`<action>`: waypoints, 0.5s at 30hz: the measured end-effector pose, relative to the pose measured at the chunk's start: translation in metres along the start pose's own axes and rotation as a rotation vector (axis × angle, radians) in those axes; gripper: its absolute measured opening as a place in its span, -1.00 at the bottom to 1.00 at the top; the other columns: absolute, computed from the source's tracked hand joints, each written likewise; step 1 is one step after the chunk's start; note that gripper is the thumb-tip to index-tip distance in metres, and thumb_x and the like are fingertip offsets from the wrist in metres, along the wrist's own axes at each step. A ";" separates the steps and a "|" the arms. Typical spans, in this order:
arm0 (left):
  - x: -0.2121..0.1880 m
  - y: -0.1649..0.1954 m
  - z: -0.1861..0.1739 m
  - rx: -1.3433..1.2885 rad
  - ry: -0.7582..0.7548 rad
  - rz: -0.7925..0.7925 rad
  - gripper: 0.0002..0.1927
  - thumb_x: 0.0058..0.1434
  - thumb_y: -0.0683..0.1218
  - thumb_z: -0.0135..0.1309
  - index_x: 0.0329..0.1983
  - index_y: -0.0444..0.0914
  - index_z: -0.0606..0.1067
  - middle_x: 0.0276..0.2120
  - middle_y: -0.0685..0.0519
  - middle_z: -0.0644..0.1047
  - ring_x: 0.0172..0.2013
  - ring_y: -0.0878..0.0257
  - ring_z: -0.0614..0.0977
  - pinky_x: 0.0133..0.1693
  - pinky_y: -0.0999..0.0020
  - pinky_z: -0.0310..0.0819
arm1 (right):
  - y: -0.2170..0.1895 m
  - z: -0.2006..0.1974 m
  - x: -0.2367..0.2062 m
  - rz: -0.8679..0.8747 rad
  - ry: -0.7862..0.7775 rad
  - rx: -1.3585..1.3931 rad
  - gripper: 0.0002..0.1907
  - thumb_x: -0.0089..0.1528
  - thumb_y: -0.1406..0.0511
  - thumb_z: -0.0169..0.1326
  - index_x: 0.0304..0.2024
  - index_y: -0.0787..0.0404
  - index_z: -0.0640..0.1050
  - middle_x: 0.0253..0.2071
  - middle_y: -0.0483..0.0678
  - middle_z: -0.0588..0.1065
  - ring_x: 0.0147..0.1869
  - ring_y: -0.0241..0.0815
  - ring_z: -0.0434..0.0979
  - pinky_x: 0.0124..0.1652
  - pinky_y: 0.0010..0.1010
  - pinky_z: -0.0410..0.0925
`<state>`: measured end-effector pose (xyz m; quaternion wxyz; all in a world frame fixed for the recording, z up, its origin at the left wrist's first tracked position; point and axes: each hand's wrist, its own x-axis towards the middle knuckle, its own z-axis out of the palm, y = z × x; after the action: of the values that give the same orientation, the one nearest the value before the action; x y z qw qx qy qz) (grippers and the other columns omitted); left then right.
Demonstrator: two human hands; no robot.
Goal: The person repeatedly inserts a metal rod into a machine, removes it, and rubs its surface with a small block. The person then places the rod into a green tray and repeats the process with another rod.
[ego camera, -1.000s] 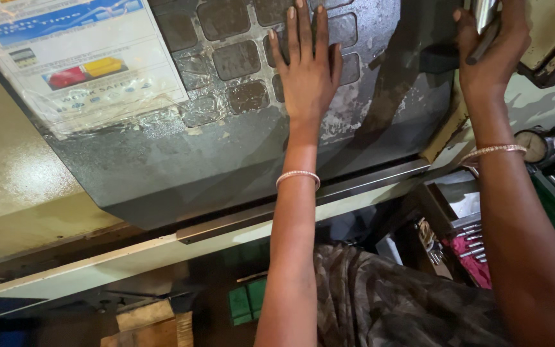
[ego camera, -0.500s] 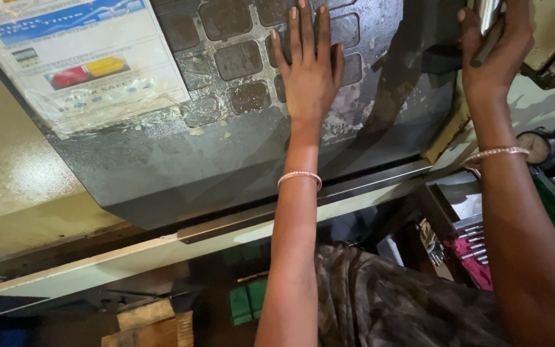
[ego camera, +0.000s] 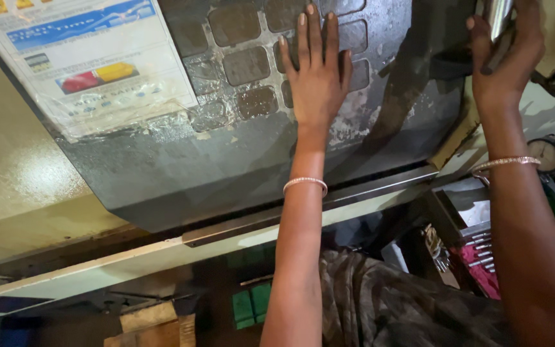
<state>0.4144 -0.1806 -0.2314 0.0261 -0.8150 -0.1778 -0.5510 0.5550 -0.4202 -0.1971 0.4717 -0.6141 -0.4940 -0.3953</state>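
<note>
The worn keypad panel [ego camera: 245,64] lies flat under my left hand [ego camera: 316,77], whose fingers are spread open across its square keys, gripping nothing. Up to the right, well apart, my right hand [ego camera: 505,61] is clenched around a shiny metal handle [ego camera: 499,16]. A laminated sheet [ego camera: 91,58] sits left of my left hand.

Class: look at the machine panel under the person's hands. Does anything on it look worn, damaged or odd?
Yes. The keypad under the left hand is grimy, its square keys rubbed blank, and the plastic film over the poster is wrinkled and peeling at its lower edge.
</note>
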 end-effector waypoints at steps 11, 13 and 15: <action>0.001 0.003 -0.004 0.014 -0.028 -0.002 -0.36 0.46 0.12 -0.05 0.54 -0.15 0.15 0.54 -0.09 0.07 0.55 0.06 0.08 0.54 -0.25 -0.17 | 0.000 -0.001 -0.001 0.021 0.002 -0.034 -0.65 0.41 0.56 0.07 0.24 0.43 0.38 0.09 0.16 0.44 0.08 -0.01 0.43 0.15 -0.36 0.35; 0.001 0.004 -0.004 0.019 -0.039 0.017 -0.37 0.48 0.10 -0.06 0.54 -0.17 0.16 0.54 -0.06 0.08 0.55 0.07 0.07 0.55 -0.23 -0.16 | 0.000 -0.001 0.000 0.035 0.002 -0.030 -0.65 0.41 0.57 0.07 0.24 0.42 0.39 0.07 0.15 0.44 0.08 -0.02 0.43 0.14 -0.36 0.35; 0.001 0.004 -0.005 0.031 -0.051 0.056 -0.39 0.53 0.07 -0.08 0.56 -0.20 0.15 0.55 -0.02 0.09 0.57 0.10 0.07 0.57 -0.19 -0.15 | -0.002 0.000 0.001 0.057 -0.002 -0.022 -0.66 0.42 0.58 0.08 0.24 0.41 0.40 0.05 0.14 0.43 0.06 -0.04 0.41 0.11 -0.37 0.35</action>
<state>0.4111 -0.1856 -0.2280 0.0496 -0.8327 -0.1642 -0.5264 0.5533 -0.4202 -0.1952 0.4756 -0.6336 -0.4722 -0.3865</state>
